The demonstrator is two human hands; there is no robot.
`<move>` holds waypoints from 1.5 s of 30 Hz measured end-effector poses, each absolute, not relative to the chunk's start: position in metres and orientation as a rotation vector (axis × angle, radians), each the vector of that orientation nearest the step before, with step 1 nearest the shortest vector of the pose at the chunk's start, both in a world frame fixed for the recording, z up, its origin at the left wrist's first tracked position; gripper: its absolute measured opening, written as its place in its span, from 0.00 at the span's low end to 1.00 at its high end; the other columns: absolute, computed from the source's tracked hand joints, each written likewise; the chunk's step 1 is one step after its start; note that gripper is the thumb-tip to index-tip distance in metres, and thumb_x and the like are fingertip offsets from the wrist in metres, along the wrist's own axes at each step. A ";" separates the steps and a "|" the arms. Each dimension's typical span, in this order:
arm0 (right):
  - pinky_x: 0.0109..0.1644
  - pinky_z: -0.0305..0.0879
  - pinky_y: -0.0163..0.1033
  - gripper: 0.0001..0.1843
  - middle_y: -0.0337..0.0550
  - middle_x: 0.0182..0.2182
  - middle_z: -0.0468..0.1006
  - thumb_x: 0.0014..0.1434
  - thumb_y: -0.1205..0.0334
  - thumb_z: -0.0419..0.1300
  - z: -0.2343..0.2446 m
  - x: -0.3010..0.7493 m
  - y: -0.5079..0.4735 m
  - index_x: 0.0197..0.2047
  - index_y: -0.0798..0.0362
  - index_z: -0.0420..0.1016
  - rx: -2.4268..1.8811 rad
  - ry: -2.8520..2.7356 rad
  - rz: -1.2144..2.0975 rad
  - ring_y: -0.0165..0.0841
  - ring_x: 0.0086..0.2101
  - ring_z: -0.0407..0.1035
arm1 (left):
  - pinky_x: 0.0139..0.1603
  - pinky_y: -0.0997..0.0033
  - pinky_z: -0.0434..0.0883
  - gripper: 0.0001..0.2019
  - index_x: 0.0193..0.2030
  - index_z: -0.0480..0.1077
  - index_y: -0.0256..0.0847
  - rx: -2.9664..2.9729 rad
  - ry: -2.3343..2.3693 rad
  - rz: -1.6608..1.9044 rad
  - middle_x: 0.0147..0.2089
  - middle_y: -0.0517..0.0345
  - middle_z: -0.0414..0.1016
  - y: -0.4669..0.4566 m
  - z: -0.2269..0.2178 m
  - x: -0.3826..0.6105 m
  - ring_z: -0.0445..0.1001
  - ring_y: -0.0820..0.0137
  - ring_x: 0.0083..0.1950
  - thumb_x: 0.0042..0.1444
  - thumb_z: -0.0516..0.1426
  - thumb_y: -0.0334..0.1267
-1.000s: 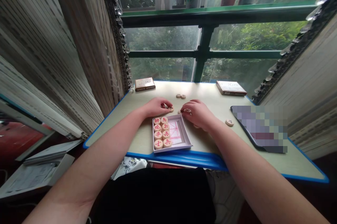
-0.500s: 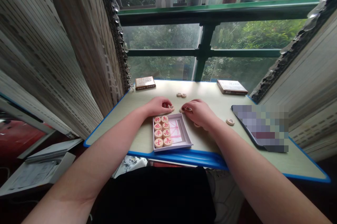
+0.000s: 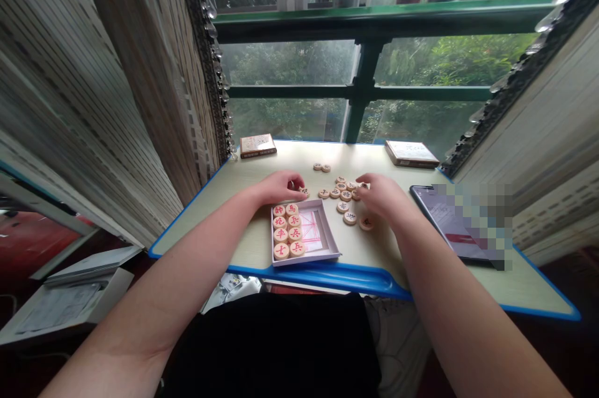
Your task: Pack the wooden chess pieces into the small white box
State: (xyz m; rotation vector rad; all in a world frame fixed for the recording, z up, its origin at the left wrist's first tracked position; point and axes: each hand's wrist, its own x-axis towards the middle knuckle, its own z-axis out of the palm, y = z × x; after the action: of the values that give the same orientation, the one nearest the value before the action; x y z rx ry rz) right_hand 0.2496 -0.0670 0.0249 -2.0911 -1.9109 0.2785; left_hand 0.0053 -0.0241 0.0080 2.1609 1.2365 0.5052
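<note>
My left hand (image 3: 282,186) rests on the table behind the box, fingers curled, with thumb and fingertips closed at the edge of a Chinese chess piece (image 3: 304,193). Farther right, my right hand (image 3: 380,194) is bent over a cluster of pieces with black characters, its fingertips closed on a Chinese chess piece (image 3: 363,186) partly hidden by them. Other black-marked pieces (image 3: 345,195) lie flat beside it. In front, a shallow white box (image 3: 330,256) holds two columns of red-marked pieces (image 3: 281,235) along its left side; its right part shows a printed bottom.
Two more pieces (image 3: 322,167) lie toward the back. A flat box (image 3: 258,145) stands at the back left, another flat box (image 3: 412,153) at the back right. A partly blurred tablet (image 3: 449,217) lies on the right. The table has a blue edge (image 3: 327,274).
My right hand has moved right, uncovering the cluster of black-marked pieces. The single piece on the right is now hidden behind my right wrist. My left hand has barely moved.
</note>
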 end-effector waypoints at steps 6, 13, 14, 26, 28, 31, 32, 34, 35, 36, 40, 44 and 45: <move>0.42 0.64 0.37 0.22 0.47 0.46 0.77 0.52 0.71 0.54 0.033 0.262 -0.077 0.51 0.53 0.73 -2.206 -1.850 0.335 0.39 0.44 0.70 | 0.38 0.70 0.66 0.25 0.47 0.72 0.38 2.182 1.149 0.474 0.37 0.56 0.71 -0.023 0.007 0.004 0.66 0.72 0.34 0.41 0.62 0.46; 0.38 0.65 0.37 0.20 0.46 0.40 0.79 0.51 0.72 0.54 0.030 0.271 -0.078 0.47 0.52 0.76 -2.057 -1.952 0.306 0.37 0.37 0.72 | 0.35 0.72 0.66 0.21 0.46 0.73 0.36 2.105 1.180 0.500 0.36 0.55 0.74 -0.022 0.005 0.004 0.67 0.73 0.32 0.43 0.59 0.41; 0.40 0.65 0.38 0.19 0.46 0.42 0.79 0.52 0.70 0.55 0.029 0.268 -0.078 0.46 0.51 0.77 -2.015 -1.995 0.246 0.38 0.39 0.71 | 0.35 0.72 0.66 0.20 0.45 0.74 0.37 2.118 1.194 0.508 0.36 0.55 0.75 -0.022 0.006 0.005 0.67 0.72 0.32 0.44 0.59 0.41; 0.47 0.58 0.43 0.16 0.48 0.44 0.76 0.58 0.54 0.54 0.008 0.251 -0.074 0.45 0.47 0.78 -1.767 -2.309 -0.098 0.42 0.42 0.64 | 0.35 0.71 0.66 0.17 0.39 0.71 0.36 2.022 1.164 0.613 0.34 0.58 0.71 -0.020 0.003 0.005 0.66 0.74 0.31 0.41 0.60 0.40; 0.47 0.58 0.43 0.17 0.49 0.43 0.75 0.59 0.53 0.53 0.008 0.250 -0.073 0.45 0.48 0.78 -1.778 -2.296 -0.095 0.42 0.43 0.64 | 0.35 0.71 0.66 0.12 0.33 0.71 0.35 1.945 1.131 0.602 0.31 0.58 0.72 -0.022 0.006 0.005 0.67 0.73 0.32 0.42 0.60 0.40; 0.47 0.59 0.43 0.17 0.51 0.42 0.75 0.58 0.51 0.54 0.009 0.249 -0.073 0.44 0.49 0.78 -1.793 -2.273 -0.065 0.43 0.44 0.63 | 0.33 0.71 0.65 0.11 0.29 0.71 0.36 1.867 1.114 0.548 0.28 0.59 0.72 -0.027 0.011 0.004 0.67 0.73 0.30 0.42 0.60 0.42; 0.47 0.59 0.44 0.17 0.50 0.43 0.74 0.58 0.51 0.54 0.010 0.249 -0.072 0.44 0.49 0.78 -1.811 -2.258 -0.035 0.44 0.44 0.63 | 0.32 0.72 0.65 0.11 0.29 0.71 0.36 1.857 1.114 0.537 0.27 0.59 0.71 -0.028 0.012 0.004 0.67 0.74 0.29 0.42 0.61 0.42; 0.48 0.60 0.45 0.16 0.50 0.44 0.74 0.56 0.52 0.56 0.011 0.250 -0.071 0.44 0.48 0.78 -1.873 -2.220 0.049 0.44 0.45 0.63 | 0.31 0.72 0.64 0.11 0.28 0.71 0.35 1.833 1.113 0.541 0.26 0.59 0.71 -0.029 0.015 0.003 0.66 0.75 0.28 0.41 0.61 0.41; 0.48 0.60 0.45 0.16 0.50 0.45 0.73 0.55 0.53 0.58 0.012 0.251 -0.071 0.44 0.47 0.78 -1.905 -2.201 0.088 0.45 0.45 0.63 | 0.30 0.73 0.63 0.11 0.28 0.71 0.35 1.811 1.118 0.548 0.26 0.60 0.70 -0.029 0.015 0.002 0.65 0.75 0.27 0.41 0.61 0.41; 0.48 0.60 0.46 0.15 0.50 0.46 0.73 0.54 0.54 0.59 0.013 0.251 -0.070 0.44 0.47 0.78 -1.928 -2.187 0.118 0.45 0.46 0.63 | 0.28 0.73 0.62 0.11 0.29 0.71 0.35 1.784 1.131 0.553 0.25 0.60 0.70 -0.029 0.016 0.001 0.64 0.76 0.26 0.42 0.61 0.41; 0.49 0.60 0.49 0.16 0.52 0.46 0.72 0.53 0.51 0.59 0.015 0.251 -0.070 0.43 0.47 0.79 -1.929 -2.166 0.118 0.47 0.47 0.63 | 0.23 0.75 0.57 0.12 0.31 0.72 0.35 1.714 1.165 0.551 0.23 0.61 0.68 -0.026 0.016 -0.002 0.62 0.78 0.23 0.42 0.62 0.42; 0.51 0.60 0.49 0.17 0.53 0.45 0.72 0.54 0.53 0.58 0.021 0.249 -0.074 0.42 0.51 0.78 -1.909 -2.073 0.163 0.46 0.47 0.64 | 0.25 0.74 0.60 0.13 0.31 0.73 0.34 1.722 1.089 0.539 0.25 0.59 0.70 -0.028 0.017 -0.004 0.63 0.78 0.24 0.42 0.63 0.42; 0.51 0.61 0.48 0.17 0.53 0.44 0.72 0.54 0.53 0.58 0.023 0.248 -0.076 0.43 0.53 0.78 -1.868 -2.027 0.178 0.44 0.46 0.65 | 0.26 0.74 0.61 0.13 0.30 0.73 0.34 1.718 1.077 0.537 0.25 0.58 0.71 -0.029 0.018 -0.005 0.64 0.77 0.25 0.41 0.64 0.42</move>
State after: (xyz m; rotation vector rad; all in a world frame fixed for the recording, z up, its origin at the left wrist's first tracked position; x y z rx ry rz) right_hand 0.2475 -0.0758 0.0234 -1.8680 -2.0274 0.1782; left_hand -0.0047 -0.0288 0.0180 1.7181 1.0773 0.5372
